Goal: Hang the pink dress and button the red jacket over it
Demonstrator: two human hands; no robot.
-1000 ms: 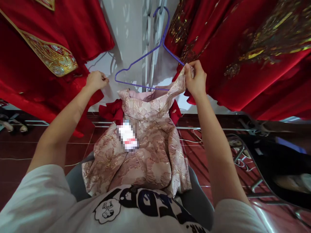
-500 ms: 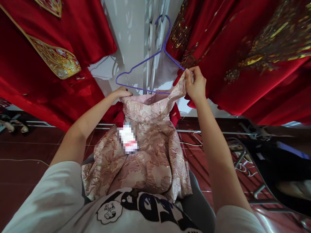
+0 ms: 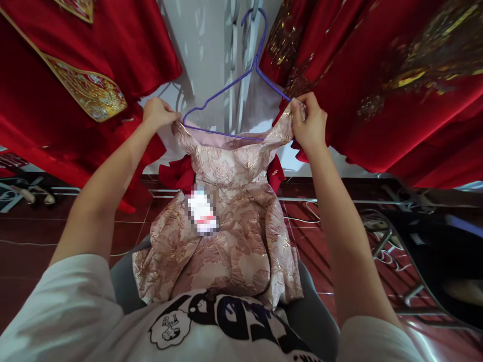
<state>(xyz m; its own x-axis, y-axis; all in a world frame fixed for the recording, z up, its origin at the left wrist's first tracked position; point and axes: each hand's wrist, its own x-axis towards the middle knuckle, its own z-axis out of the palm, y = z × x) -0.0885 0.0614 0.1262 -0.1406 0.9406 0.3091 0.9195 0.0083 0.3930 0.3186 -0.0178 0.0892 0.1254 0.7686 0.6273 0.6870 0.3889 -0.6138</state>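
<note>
A pink and gold brocade dress (image 3: 234, 211) lies over my lap, its off-shoulder neckline held up in front of me. My left hand (image 3: 160, 113) pinches the left shoulder strap of the dress beside the left end of a purple hanger (image 3: 230, 89). At the other side, my right hand (image 3: 310, 120) is closed on the right shoulder strap, against the hanger's right arm. The hanger's lower bar passes inside the neckline, and its hook points up, near a pale upright pole. A blurred-out phone or tag (image 3: 203, 213) lies on the skirt.
Red garments with gold embroidery hang at the left (image 3: 90, 90) and right (image 3: 377, 115). A black-seated chair (image 3: 426, 251) with metal legs stands at the right. White cables (image 3: 388, 256) run over the red tiled floor (image 3: 128, 234). Shoes (image 3: 37, 195) sit at the far left.
My left hand has moved up and left, drawing the left strap out to the hanger's end. The hanger and my right hand have shifted slightly upward.
</note>
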